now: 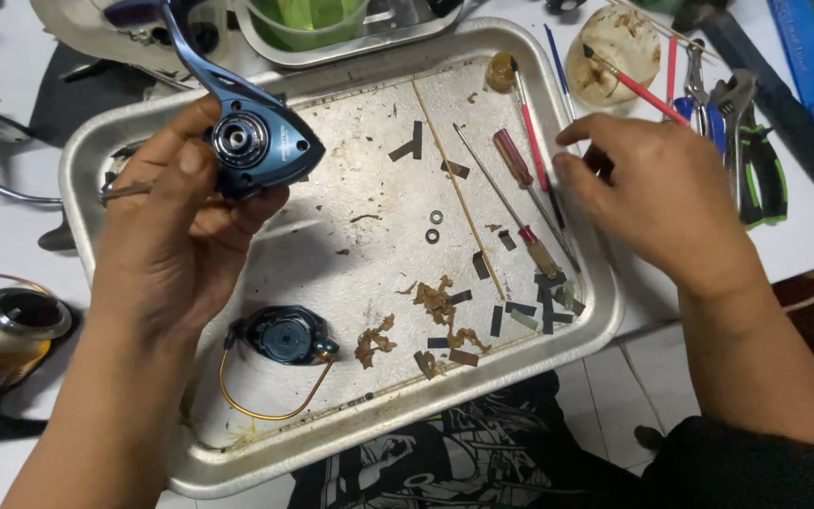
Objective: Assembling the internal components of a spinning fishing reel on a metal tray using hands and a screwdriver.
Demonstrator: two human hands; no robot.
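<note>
My left hand (176, 221) holds a dark blue fishing reel body (261, 141) above the left part of a metal tray (605, 311); the reel's handle arm sticks up to the top left. My right hand (657, 193) hovers over the tray's right rim, fingers curled near a red-handled screwdriver (515, 160) and thin brushes (534, 151); whether it grips anything is unclear. In the tray lie a blue rotor part with a copper bail wire (284, 339), two small rings (435, 226) and clumps of brown grease (440, 306).
Pliers and a wrench (741, 132) lie right of the tray beside a greasy round tub (614, 47). A gold spool (7, 335) sits at the left. A green container (308, 24) stands behind the tray. Black tape strips (539, 306) litter the tray.
</note>
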